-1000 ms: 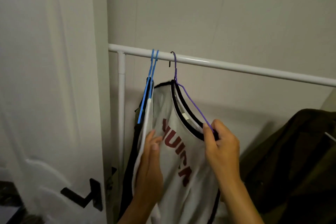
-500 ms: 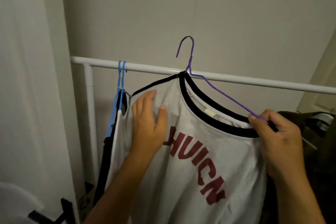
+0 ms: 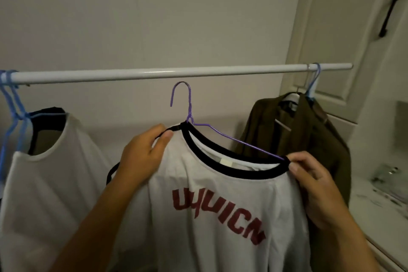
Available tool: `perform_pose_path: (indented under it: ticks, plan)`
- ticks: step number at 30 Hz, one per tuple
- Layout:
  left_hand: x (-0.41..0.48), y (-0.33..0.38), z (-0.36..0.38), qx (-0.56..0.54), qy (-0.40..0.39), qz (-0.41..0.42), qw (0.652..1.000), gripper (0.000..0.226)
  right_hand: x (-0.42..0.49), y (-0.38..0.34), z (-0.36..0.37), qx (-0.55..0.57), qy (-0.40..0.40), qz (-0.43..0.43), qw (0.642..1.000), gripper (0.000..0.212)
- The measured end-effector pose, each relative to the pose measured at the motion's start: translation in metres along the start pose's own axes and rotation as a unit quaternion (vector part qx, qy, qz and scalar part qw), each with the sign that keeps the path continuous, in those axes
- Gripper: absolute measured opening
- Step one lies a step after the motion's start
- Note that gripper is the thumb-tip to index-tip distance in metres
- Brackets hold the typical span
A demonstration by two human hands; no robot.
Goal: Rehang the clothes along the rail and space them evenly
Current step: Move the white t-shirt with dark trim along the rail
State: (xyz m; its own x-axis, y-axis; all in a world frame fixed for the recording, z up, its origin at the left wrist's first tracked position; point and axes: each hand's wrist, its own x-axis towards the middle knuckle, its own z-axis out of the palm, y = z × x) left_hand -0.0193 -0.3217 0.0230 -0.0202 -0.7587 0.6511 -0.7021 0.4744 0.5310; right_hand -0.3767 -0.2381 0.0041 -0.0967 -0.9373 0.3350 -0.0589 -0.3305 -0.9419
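A white T-shirt [image 3: 212, 223] with a black collar and red letters hangs on a purple wire hanger [image 3: 187, 104]. The hanger's hook is off the white rail [image 3: 167, 72] and sits just below its middle. My left hand [image 3: 143, 157] grips the shirt's left shoulder by the collar. My right hand [image 3: 313, 181] pinches the collar and the hanger's right end. Another white shirt [image 3: 50, 183] hangs on blue hangers [image 3: 13, 99] at the rail's left end. An olive jacket [image 3: 295, 137] hangs on a blue hanger [image 3: 314, 81] at the right end.
A pale wall stands behind the rail. At the right are a white cabinet door with a black handle [image 3: 389, 13] and a white counter [image 3: 379, 203] with a small cluttered object on it. The rail's middle stretch bears no hangers.
The purple hanger has come off the rail and moved right with the shirt to below the rail's middle. The view has swung right, showing the jacket and the rail's right end.
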Motion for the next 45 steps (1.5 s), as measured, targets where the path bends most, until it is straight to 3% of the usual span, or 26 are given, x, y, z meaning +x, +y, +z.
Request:
perform_pose_path:
  ticks: [2,5,10,15,21,28,36,45]
  plan:
    - [0.001,0.004,0.009,-0.006,0.014,0.001,1.000,0.035,-0.001,0.005,-0.006,-0.024,0.046,-0.027,0.998,0.009]
    - [0.004,0.010,0.017,-0.019,0.020,0.010,1.000,0.039,0.002,0.014,-0.015,-0.066,0.091,-0.041,0.993,0.019]
    - [0.009,0.011,0.021,-0.059,0.024,0.019,0.998,0.036,0.003,0.023,-0.020,-0.034,0.129,-0.027,0.991,0.014]
    - [0.010,0.005,0.018,-0.053,0.023,0.030,0.998,0.034,0.007,0.026,-0.024,-0.133,0.100,-0.065,0.984,0.011]
    - [-0.004,0.008,0.009,0.009,0.005,0.073,0.997,0.022,0.010,0.024,-0.021,-0.142,0.102,-0.097,0.980,0.014]
    - [-0.015,0.022,0.015,-0.021,-0.012,0.087,0.996,0.026,0.023,0.013,0.005,-0.219,0.005,-0.120,0.968,0.012]
    - [-0.017,0.025,0.012,-0.009,-0.020,0.115,0.993,0.032,0.031,-0.007,0.038,-0.244,-0.034,-0.179,0.952,0.010]
    - [-0.034,0.008,-0.001,0.028,-0.025,0.093,0.995,0.027,0.029,-0.010,0.029,-0.210,-0.025,-0.151,0.966,0.010]
